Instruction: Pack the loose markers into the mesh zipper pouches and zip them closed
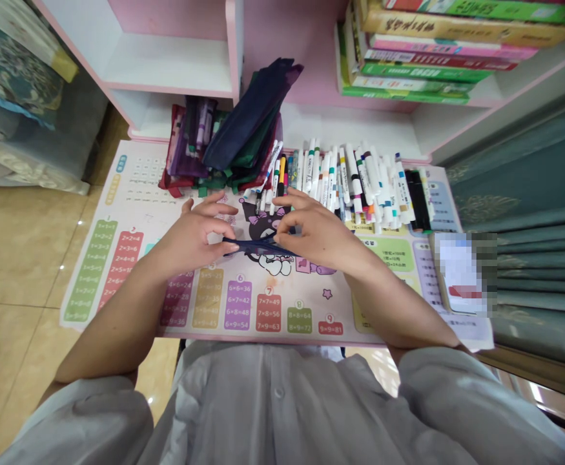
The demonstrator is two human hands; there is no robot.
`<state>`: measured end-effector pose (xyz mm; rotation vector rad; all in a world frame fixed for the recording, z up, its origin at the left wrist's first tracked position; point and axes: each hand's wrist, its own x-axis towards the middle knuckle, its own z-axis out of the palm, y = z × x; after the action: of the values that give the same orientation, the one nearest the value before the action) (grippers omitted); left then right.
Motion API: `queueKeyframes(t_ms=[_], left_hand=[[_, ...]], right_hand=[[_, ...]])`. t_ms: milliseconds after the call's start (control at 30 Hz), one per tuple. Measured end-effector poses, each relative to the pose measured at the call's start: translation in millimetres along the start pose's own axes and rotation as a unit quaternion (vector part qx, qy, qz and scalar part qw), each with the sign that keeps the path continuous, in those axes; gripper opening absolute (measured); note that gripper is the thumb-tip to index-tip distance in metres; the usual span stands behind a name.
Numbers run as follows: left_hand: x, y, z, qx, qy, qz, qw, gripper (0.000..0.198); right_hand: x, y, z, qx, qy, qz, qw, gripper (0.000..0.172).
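My left hand [195, 234] and my right hand [311, 232] meet over the middle of the desk mat [127, 213]. Between them they pinch a small dark blue folded paper [256, 245], each hand holding one end with thumb and fingers closed on it. The paper is stretched flat, just above a cartoon picture on the mat. Behind my hands lies a pile of dark coloured paper sheets [228, 139], purple, navy, green and red.
A row of several marker pens [354, 184] lies along the back of the mat to the right. A pink and white shelf [170, 64] stands behind, with stacked books [432, 51] at the upper right. A green curtain [534, 206] hangs on the right.
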<state>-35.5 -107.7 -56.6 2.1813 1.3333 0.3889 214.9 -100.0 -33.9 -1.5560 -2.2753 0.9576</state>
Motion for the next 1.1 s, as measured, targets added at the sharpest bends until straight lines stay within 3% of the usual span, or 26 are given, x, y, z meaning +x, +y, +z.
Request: queueKeyframes(t_ms=[1100], left_hand=[[-3,-6,-7.0,0.006,0.013,0.002,1.000,0.013]], right_hand=[[-4,7,-13,-0.013,0.002,0.017,1.000,0.016]])
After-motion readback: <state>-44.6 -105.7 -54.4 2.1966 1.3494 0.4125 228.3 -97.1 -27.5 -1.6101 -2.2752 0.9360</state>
